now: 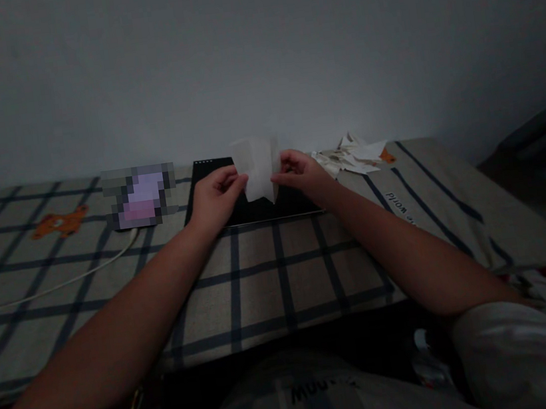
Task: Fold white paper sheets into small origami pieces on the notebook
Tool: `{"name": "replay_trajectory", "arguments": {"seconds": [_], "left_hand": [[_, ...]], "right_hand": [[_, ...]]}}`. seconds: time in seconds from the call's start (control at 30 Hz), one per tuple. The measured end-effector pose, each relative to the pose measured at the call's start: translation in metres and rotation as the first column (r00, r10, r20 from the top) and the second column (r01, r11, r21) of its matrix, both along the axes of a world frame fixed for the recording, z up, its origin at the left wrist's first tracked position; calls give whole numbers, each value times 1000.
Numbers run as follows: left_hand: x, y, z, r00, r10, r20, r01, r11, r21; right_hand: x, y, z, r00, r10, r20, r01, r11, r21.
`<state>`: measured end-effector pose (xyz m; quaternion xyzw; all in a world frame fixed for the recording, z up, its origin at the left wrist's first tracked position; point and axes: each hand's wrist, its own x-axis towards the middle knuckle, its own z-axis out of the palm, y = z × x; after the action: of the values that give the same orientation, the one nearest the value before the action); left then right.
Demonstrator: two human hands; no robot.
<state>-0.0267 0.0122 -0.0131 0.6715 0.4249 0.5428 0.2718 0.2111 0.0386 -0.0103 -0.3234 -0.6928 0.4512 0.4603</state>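
Left hand (pixel 216 198) and right hand (pixel 305 173) pinch creased white paper (pixel 257 168) upright above a black panel (pixel 254 213).
I see its long axis vertical, corner down; scraps (pixel 354 155) crowd right, a gap separates phone (pixel 142 196) left.

From my remote seat I read the thin white paper sheet (pixel 256 166) as matt, the flat black rectangular pad (pixel 258 212) as smooth (material unclear), and the navy-checked cream tablecloth (pixel 260 290) as coarse-woven.
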Motion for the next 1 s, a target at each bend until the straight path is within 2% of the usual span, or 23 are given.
{"name": "replay_trajectory", "arguments": {"seconds": [0.1,0.17,0.27,0.33,0.47,0.53,0.7,0.83,1.0], "left_hand": [[-3,-2,3,994,77,-83,-69,992,106],[-8,-3,6,981,99,-165,-67,980,186],[-19,2,10,921,65,-384,56,953,296],[-28,9,9,824,31,-565,171,938,301],[-36,19,6,639,-42,-768,316,925,212],[-34,17,7,588,-58,-806,350,918,189],[-19,2,15,605,-99,-790,403,894,197],[-14,-1,16,539,-168,-825,457,882,118],[-23,3,21,566,-96,-819,394,904,166]], "right_hand": [[5,2,1,993,-94,73,86,990,108],[9,2,4,974,-165,156,121,958,258],[18,3,7,902,-275,334,51,834,549],[22,6,6,833,-309,460,-71,764,642],[24,11,-2,728,-333,599,-218,716,663],[23,11,-5,704,-331,628,-250,712,656],[20,8,-3,693,-290,660,-294,722,627],[21,7,-1,680,-282,677,-300,736,607],[26,10,0,665,-287,689,-291,750,593]]}}
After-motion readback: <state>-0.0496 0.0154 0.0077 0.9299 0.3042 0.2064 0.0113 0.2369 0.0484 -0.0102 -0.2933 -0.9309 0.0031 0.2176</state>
